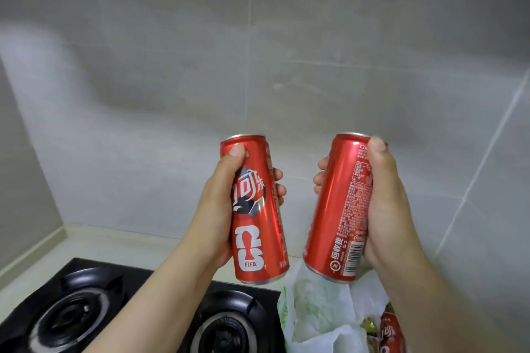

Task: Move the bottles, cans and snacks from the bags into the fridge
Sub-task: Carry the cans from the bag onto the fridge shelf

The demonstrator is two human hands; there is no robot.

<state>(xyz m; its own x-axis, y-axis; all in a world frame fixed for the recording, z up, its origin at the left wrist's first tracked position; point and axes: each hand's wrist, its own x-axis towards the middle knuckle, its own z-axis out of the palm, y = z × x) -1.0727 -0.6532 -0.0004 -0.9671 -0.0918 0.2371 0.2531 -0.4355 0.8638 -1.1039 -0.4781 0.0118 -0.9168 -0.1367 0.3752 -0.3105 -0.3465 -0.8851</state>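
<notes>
L hand (215, 209) grips FIFA can (253, 241), R hand (387, 215) 2nd can (335, 209); hob (71, 309), worktop (100, 243), tiled wall (258, 66).

The red can (258, 238) in my left hand (215, 209) shows white characters on a black-and-grey swirl beside my thumb, with a white "26" and "FIFA" below it. The second can (332, 209), in my right hand (387, 209), is the same red, with fine white print and a white barcode patch beside my palm. Below my fingers are a black hob (71, 309) with silver burner rings and a white bag (315, 312) printed pale green. Behind them is a grey tiled wall (172, 94) with pale grout lines.
</notes>
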